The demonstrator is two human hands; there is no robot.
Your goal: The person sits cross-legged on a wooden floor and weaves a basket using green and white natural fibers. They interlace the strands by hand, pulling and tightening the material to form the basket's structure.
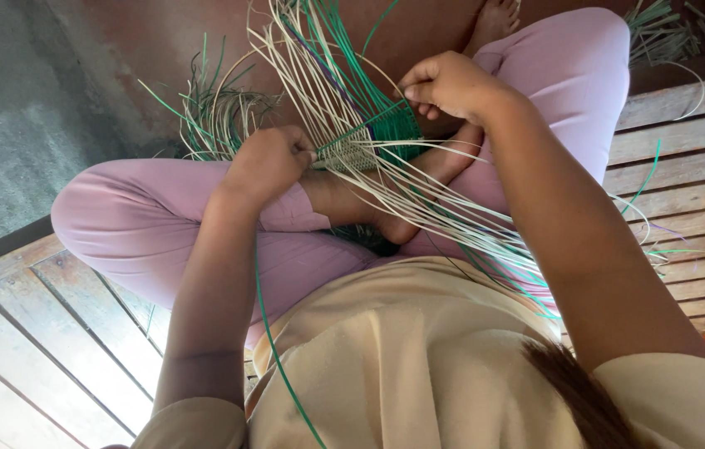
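Soft daylight fills the scene, bright and even. The wooden floor on the right shines pale, and the far left corner is grey and dim. Small soft shadows sit under the arms and legs. The picture is mostly sharp. The near edges look stretched and bent. No strong glare shows.

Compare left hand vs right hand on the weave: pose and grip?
The left hand sits lower, at the near edge of the woven patch, fist closed and pinching cream strips; the right hand sits higher, at the patch's far edge by the green part, fingers curled over green strips. The left hand shows its back and knuckles; the right hand's fingertips tuck under. Both are closed on strands and touching the same woven piece above the crossed legs.
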